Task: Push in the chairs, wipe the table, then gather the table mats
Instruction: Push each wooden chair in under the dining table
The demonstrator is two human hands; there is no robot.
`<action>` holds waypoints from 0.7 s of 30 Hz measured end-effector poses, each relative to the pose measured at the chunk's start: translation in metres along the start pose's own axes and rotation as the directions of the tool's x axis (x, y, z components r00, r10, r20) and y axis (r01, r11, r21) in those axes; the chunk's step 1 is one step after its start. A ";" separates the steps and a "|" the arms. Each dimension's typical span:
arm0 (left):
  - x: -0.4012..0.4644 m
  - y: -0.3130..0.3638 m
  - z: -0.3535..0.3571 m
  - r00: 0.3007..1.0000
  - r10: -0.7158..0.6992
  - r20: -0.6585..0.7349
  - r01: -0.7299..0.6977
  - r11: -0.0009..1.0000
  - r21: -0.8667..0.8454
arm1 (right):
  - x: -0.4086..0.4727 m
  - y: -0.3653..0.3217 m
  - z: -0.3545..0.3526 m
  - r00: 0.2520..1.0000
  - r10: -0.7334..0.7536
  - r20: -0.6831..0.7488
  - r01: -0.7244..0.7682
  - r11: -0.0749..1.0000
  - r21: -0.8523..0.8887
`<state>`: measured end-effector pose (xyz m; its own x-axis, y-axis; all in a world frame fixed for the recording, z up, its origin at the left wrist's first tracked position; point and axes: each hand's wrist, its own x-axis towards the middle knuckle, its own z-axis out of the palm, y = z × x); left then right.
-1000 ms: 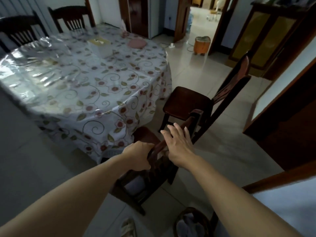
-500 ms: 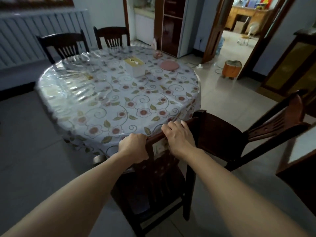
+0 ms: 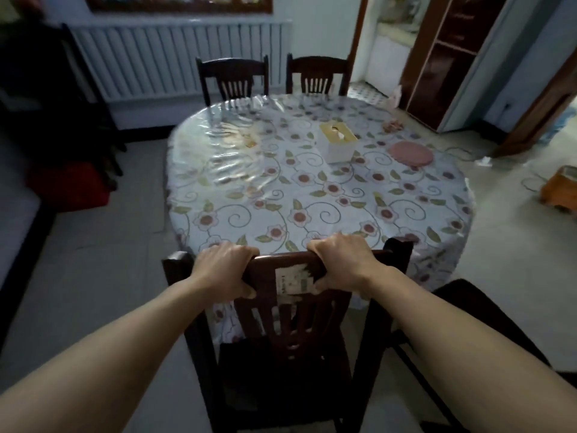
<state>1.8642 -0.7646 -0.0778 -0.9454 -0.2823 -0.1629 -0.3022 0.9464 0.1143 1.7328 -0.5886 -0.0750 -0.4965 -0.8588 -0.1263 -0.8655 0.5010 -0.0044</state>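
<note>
A dark wooden chair (image 3: 290, 339) stands right in front of me, its back facing me and its seat against the near edge of the round table (image 3: 237, 195), which wears a flowered cloth under clear plastic. My left hand (image 3: 223, 270) grips the left part of the chair's top rail. My right hand (image 3: 342, 260) grips the right part of the same rail. A round pink table mat (image 3: 411, 153) lies on the table's far right. Two more dark chairs (image 3: 232, 78) (image 3: 317, 73) sit pushed in at the far side.
A white tissue box (image 3: 336, 141) stands near the table's middle. Another dark chair (image 3: 487, 310) is close at my right, pulled away from the table. A radiator (image 3: 175, 54) lines the back wall. An orange stool (image 3: 560, 190) sits on the floor at right.
The chair has swung around from slanting at my right to square-on with the table, and both hands have closed fully over its top rail. My view has turned to face the table.
</note>
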 end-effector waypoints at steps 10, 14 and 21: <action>0.047 0.012 -0.019 0.999 -0.025 -0.043 0.029 0.996 0.090 | 0.034 0.042 -0.014 0.995 -0.103 0.004 0.103 0.994 0.021; 0.061 0.007 -0.014 0.997 -0.014 -0.071 0.022 0.993 0.118 | 0.045 0.045 -0.006 0.994 -0.101 -0.033 0.102 0.995 0.014; 0.069 0.002 0.019 0.991 -0.007 -0.135 0.021 0.995 0.097 | 0.055 0.043 0.019 0.992 -0.120 -0.036 0.118 0.991 -0.064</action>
<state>1.8011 -0.7794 -0.1075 -0.9510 -0.3078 -0.0296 -0.3084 0.9511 0.0158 1.6694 -0.6122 -0.1013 -0.3911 -0.9161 -0.0887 -0.9203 0.3886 0.0440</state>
